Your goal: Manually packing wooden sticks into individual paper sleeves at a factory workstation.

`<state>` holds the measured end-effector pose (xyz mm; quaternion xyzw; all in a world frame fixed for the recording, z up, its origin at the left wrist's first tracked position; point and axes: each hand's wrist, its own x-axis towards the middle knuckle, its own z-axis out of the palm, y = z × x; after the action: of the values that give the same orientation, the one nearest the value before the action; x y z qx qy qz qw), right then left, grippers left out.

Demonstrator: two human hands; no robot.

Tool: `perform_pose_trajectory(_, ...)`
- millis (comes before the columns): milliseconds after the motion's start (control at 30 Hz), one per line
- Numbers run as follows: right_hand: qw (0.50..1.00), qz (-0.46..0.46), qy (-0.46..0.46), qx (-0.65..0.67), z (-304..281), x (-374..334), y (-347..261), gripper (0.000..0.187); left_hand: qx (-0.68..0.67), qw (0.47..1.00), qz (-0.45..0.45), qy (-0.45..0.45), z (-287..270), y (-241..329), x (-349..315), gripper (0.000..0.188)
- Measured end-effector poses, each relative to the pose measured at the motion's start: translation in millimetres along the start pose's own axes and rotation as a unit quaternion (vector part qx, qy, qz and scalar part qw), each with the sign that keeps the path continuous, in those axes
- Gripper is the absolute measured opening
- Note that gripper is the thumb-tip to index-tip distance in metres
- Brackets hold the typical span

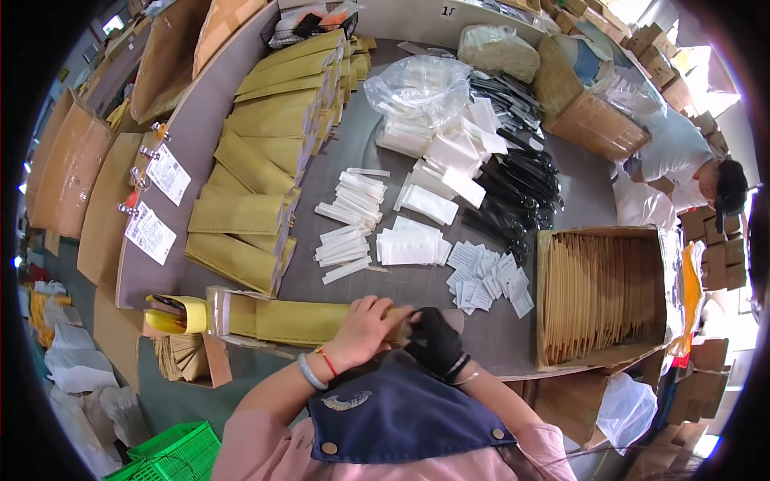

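Observation:
A long yellow paper envelope point(301, 321) lies along the near table edge, in front of my body. My bare left hand point(362, 335) is closed at its right end, fingers curled over the paper. Close beside it, my right hand point(435, 343), in a black glove, is closed with its thumb and fingers drawn together. A small brownish part shows between the hands, but the fingers hide most of it. Beyond them lie white flat packets point(413, 243), small printed slips point(488, 276) and narrow white strips point(345, 250).
Stacked yellow envelopes point(249, 212) fill the left side. Black long-handled items point(517, 188) lie beyond the slips. On the right stands a carton point(545, 353) of upright brown envelopes. A yellow container point(184, 317) sits at the near left. Another person point(682, 148) is at far right.

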<state>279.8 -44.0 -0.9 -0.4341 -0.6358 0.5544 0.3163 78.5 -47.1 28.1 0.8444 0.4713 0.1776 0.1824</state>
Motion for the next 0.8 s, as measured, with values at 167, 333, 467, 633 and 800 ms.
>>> perform_pose_trajectory(167,0.87,-0.093,-0.071,-0.479,-31,6,-36,0.07,0.041,0.992,0.02,-0.114,-12,2,15,0.03)
perform_pose_trajectory(333,0.879,-0.164,0.076,-0.441,-80,-3,-61,0.063,0.056,0.994,0.075,-0.05,-95,-25,28,0.015)
perform_pose_trajectory(467,0.901,-0.081,0.134,-0.405,-91,-11,-52,0.063,0.229,0.966,-0.062,0.098,-127,-78,3,0.036)
perform_pose_trajectory(633,0.878,-0.098,0.046,-0.467,-77,-19,-53,0.062,0.064,0.947,-0.292,0.116,4,-27,-55,0.094)
perform_pose_trajectory(800,0.87,-0.105,0.007,-0.481,-78,-19,-54,0.058,-0.028,0.935,-0.306,0.177,26,-26,-59,0.095)
